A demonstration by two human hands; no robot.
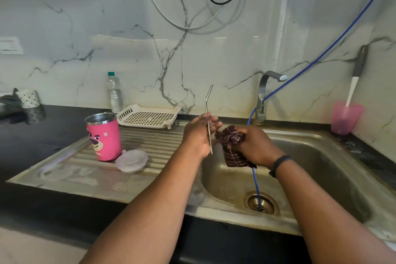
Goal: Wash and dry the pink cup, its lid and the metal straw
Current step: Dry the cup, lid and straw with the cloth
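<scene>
My left hand point(198, 135) pinches the bent metal straw point(208, 100) upright above the sink's left rim. Beside it, my right hand point(255, 146) grips a bunched dark maroon cloth point(232, 146) over the basin, close to the straw's lower part. The pink cup point(105, 137), with a bear face and a steel rim, stands upright on the ribbed drainboard point(154, 143). Its clear plastic lid point(131, 161) lies flat just right of the cup's base.
A steel sink basin point(300, 167) holds a blue hose point(256, 184) running into the drain. The tap point(264, 92) stands behind. A white drying rack point(149, 116), a water bottle point(115, 92) and a pink tumbler point(345, 118) with a brush line the back wall.
</scene>
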